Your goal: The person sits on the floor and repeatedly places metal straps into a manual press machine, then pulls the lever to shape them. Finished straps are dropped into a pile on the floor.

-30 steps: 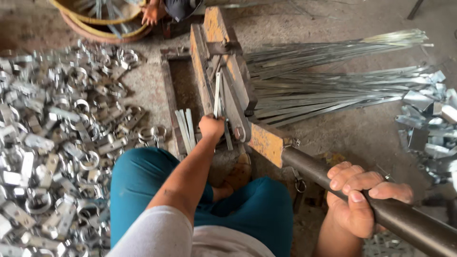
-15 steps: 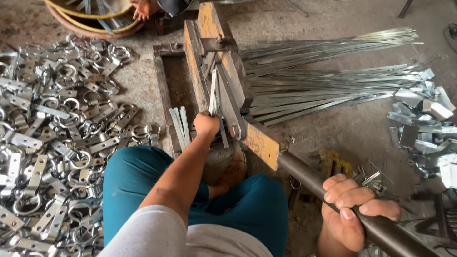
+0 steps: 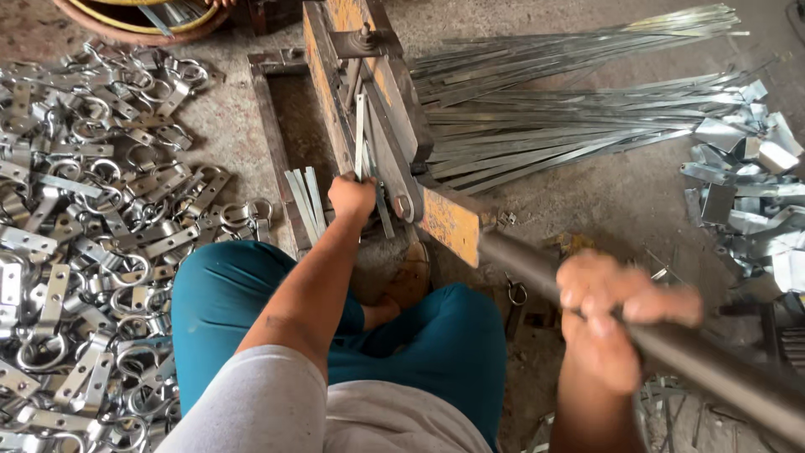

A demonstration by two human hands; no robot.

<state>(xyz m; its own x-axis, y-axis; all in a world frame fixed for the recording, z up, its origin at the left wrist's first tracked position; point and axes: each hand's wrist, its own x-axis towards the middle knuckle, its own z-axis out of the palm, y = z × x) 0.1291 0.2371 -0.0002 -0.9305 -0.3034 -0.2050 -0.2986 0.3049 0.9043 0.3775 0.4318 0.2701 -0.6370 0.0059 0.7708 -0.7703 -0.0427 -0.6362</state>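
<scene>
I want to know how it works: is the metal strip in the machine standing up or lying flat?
Standing up. The metal strip rises on end inside the machine, with the left hand at its bottom.

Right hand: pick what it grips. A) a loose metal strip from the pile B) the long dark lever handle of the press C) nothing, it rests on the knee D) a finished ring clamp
B: the right hand, blurred by motion, is wrapped around the long dark lever handle running from the orange press, while the left hand holds a metal strip at the press.
</scene>
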